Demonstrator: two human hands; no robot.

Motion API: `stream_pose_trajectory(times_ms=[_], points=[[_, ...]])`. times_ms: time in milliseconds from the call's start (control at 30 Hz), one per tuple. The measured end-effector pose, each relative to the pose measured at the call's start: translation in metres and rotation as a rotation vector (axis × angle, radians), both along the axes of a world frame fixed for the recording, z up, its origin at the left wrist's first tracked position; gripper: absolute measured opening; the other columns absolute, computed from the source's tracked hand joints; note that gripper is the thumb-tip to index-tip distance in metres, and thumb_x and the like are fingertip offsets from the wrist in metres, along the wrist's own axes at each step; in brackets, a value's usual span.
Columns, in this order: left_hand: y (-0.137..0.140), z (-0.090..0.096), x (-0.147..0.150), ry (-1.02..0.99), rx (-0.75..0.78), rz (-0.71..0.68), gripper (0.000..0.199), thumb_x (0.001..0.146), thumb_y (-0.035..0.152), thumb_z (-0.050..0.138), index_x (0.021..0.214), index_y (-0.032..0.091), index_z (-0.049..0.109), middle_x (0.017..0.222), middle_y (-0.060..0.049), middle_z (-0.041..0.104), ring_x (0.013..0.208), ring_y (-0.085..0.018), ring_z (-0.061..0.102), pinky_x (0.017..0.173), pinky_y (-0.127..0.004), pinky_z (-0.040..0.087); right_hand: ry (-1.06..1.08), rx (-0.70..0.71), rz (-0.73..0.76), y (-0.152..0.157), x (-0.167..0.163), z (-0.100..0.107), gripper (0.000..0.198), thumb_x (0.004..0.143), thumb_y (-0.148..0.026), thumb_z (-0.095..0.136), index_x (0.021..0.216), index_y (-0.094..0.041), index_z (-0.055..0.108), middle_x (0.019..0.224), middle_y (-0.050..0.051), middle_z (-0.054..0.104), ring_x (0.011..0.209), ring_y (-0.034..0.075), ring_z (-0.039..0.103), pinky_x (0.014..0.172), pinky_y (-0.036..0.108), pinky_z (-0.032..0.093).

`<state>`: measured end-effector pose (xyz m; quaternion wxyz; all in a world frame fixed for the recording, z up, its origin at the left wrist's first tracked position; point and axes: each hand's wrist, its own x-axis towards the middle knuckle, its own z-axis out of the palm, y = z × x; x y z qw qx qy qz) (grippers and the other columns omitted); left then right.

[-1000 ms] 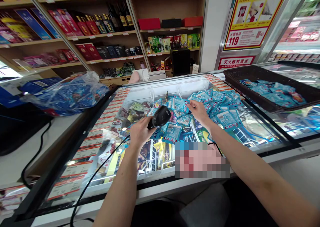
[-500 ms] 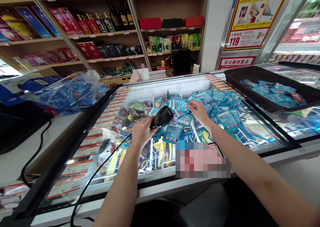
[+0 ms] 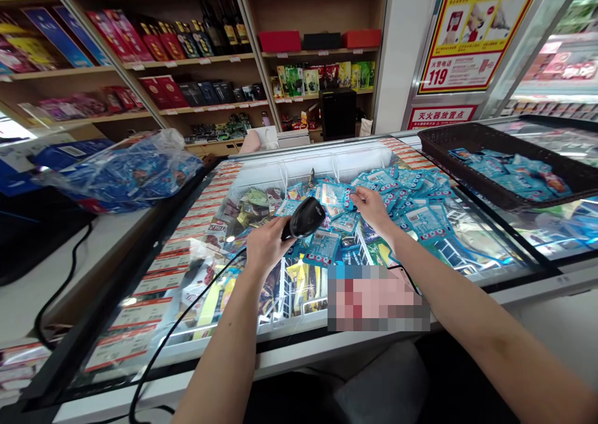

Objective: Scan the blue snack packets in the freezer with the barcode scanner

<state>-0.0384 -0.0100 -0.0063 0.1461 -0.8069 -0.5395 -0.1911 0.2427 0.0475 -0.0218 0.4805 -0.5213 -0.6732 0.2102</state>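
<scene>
My left hand [image 3: 267, 243] is closed round the handle of a black barcode scanner [image 3: 306, 217], whose cable runs down to the lower left. The scanner's head points at a blue snack packet [image 3: 334, 195], and a warm light shows on its face. Between thumb and fingers, my right hand [image 3: 371, 207] pinches that packet by its right edge. Many similar blue packets [image 3: 425, 220] lie loosely on the freezer's glass top [image 3: 205, 237] around and right of my hands. One packet [image 3: 322, 247] lies flat just below the scanner.
A dark basket [image 3: 495, 193] with more blue packets stands at the right. To the left sits a clear plastic bag [image 3: 140, 169] of blue packets. A blurred-out patch [image 3: 374, 299] covers something at the front edge. Shelves of goods [image 3: 200, 63] line the back.
A bright warm glow now lies on the held packet, where it was plain blue before. Both hands have stayed nearly in place.
</scene>
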Motion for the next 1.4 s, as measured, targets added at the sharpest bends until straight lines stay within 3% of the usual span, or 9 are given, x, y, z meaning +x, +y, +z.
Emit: stream_pose_trajectory(times_ms=[233, 400, 533, 633, 933, 1033, 1167, 1233, 1400], points=[[0.0, 0.0, 0.0, -0.017, 0.028, 0.001, 0.035, 0.077, 0.036, 0.055, 0.11, 0.025, 0.057, 0.103, -0.003, 0.067, 0.089, -0.021, 0.063, 0.063, -0.027, 0.041, 0.001, 0.007, -0.013, 0.001, -0.001, 0.0, 0.027, 0.083, -0.037, 0.041, 0.097, -0.021, 0.059, 0.064, 0.001, 0.056, 0.063, 0.02, 0.054, 0.068, 0.036, 0.046], [0.001, -0.001, -0.003, -0.056, 0.061, 0.055, 0.036, 0.079, 0.042, 0.053, 0.109, 0.023, 0.058, 0.101, -0.004, 0.067, 0.086, -0.021, 0.063, 0.062, -0.027, 0.04, -0.023, 0.029, -0.064, -0.011, 0.001, 0.009, 0.047, 0.086, -0.033, 0.036, 0.132, -0.022, 0.037, 0.068, 0.0, 0.059, 0.06, 0.019, 0.058, 0.069, 0.035, 0.046], [0.003, -0.002, -0.007, -0.086, 0.086, 0.118, 0.038, 0.078, 0.044, 0.053, 0.11, 0.022, 0.058, 0.105, -0.005, 0.066, 0.089, -0.022, 0.063, 0.062, -0.026, 0.039, -0.096, 0.019, -0.086, -0.013, 0.004, 0.01, 0.04, 0.089, -0.032, 0.032, 0.122, -0.022, 0.05, 0.077, 0.003, 0.063, 0.059, 0.018, 0.06, 0.067, 0.033, 0.047], [0.004, -0.002, -0.009, -0.095, 0.099, 0.151, 0.038, 0.077, 0.043, 0.054, 0.109, 0.022, 0.058, 0.107, -0.005, 0.066, 0.088, -0.022, 0.063, 0.06, -0.026, 0.038, -0.204, 0.06, -0.155, -0.008, 0.006, 0.007, 0.035, 0.089, -0.034, 0.036, 0.108, -0.019, 0.06, 0.085, 0.006, 0.066, 0.072, 0.021, 0.062, 0.074, 0.034, 0.046], [0.004, -0.001, -0.009, -0.104, 0.095, 0.18, 0.04, 0.076, 0.045, 0.056, 0.11, 0.024, 0.058, 0.107, -0.005, 0.066, 0.089, -0.022, 0.062, 0.06, -0.027, 0.038, -0.561, 0.057, -0.252, -0.013, 0.006, 0.009, 0.039, 0.083, -0.05, 0.049, 0.105, -0.02, 0.064, 0.098, 0.011, 0.062, 0.088, 0.026, 0.056, 0.074, 0.036, 0.042], [0.004, -0.001, -0.009, -0.111, 0.084, 0.186, 0.04, 0.076, 0.045, 0.055, 0.11, 0.023, 0.058, 0.107, -0.005, 0.066, 0.09, -0.022, 0.062, 0.061, -0.027, 0.038, -0.593, 0.13, -0.149, -0.016, 0.006, 0.013, 0.038, 0.085, -0.047, 0.048, 0.109, -0.022, 0.063, 0.108, 0.011, 0.059, 0.1, 0.026, 0.051, 0.083, 0.037, 0.039], [0.004, 0.0, -0.01, -0.104, 0.091, 0.189, 0.04, 0.076, 0.045, 0.055, 0.11, 0.022, 0.058, 0.105, -0.005, 0.066, 0.09, -0.022, 0.062, 0.06, -0.026, 0.037, -0.697, 0.258, 0.213, -0.02, 0.003, 0.015, 0.034, 0.085, -0.045, 0.049, 0.113, -0.029, 0.062, 0.131, 0.003, 0.05, 0.12, 0.027, 0.037, 0.099, 0.042, 0.028], [0.004, -0.001, -0.011, -0.096, 0.1, 0.194, 0.04, 0.076, 0.045, 0.056, 0.109, 0.022, 0.058, 0.104, -0.005, 0.067, 0.089, -0.022, 0.063, 0.059, -0.026, 0.037, -0.765, 0.289, 0.322, -0.021, 0.0, 0.013, 0.034, 0.085, -0.046, 0.049, 0.114, -0.032, 0.061, 0.136, -0.001, 0.047, 0.127, 0.027, 0.031, 0.103, 0.045, 0.021], [0.005, -0.001, -0.014, -0.096, 0.118, 0.22, 0.041, 0.075, 0.044, 0.057, 0.109, 0.023, 0.058, 0.1, -0.004, 0.067, 0.086, -0.022, 0.063, 0.057, -0.027, 0.035, -0.844, 0.282, 0.287, -0.019, -0.002, 0.004, 0.04, 0.089, -0.049, 0.039, 0.119, -0.03, 0.057, 0.131, 0.0, 0.053, 0.123, 0.025, 0.039, 0.104, 0.049, 0.016]])
